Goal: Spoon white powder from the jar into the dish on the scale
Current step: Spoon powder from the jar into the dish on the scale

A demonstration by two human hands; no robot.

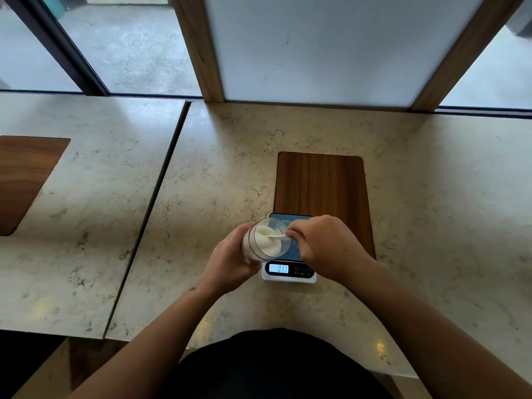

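Observation:
My left hand [230, 259] grips a clear jar [260, 240] of white powder, tilted with its mouth toward the right, over the left edge of the scale [289, 273]. My right hand [325, 246] pinches a small white spoon [276, 237] whose bowl is inside the jar mouth, in the powder. The scale has a blue top and a lit display reading about 0.17. A clear dish [286, 225] on the scale is mostly hidden behind the jar and my right hand.
The scale sits at the near end of a dark wooden inlay [322, 185] in the marble counter [218, 174]. A seam [149, 208] splits off a second counter on the left. Wooden posts and a white panel stand along the far edge.

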